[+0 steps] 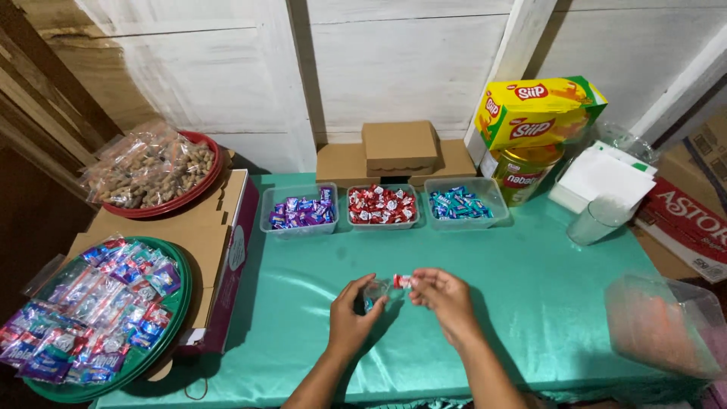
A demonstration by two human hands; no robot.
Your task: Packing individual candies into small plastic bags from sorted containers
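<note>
Two hands are working a small clear bag and a red candy over the green tablecloth (530, 257).

Low in the frame's centre, the left hand (350, 318) is pinching a small clear bag (374, 289) between thumb and fingertips, while the right hand (445, 297), fingers closed together, is gripping a red-wrapped candy (401, 281) just beside the bag's mouth. Above them, three clear tubs are sitting in a row: purple candies (300, 210), red candies (382, 205), blue candies (460, 203).

Teal tablecloth (530, 265); purple candies (301, 212), red-white candies (382, 204), blue candies (460, 203); yellow box (539, 110); green tray (179, 303); red tray (212, 170).
</note>
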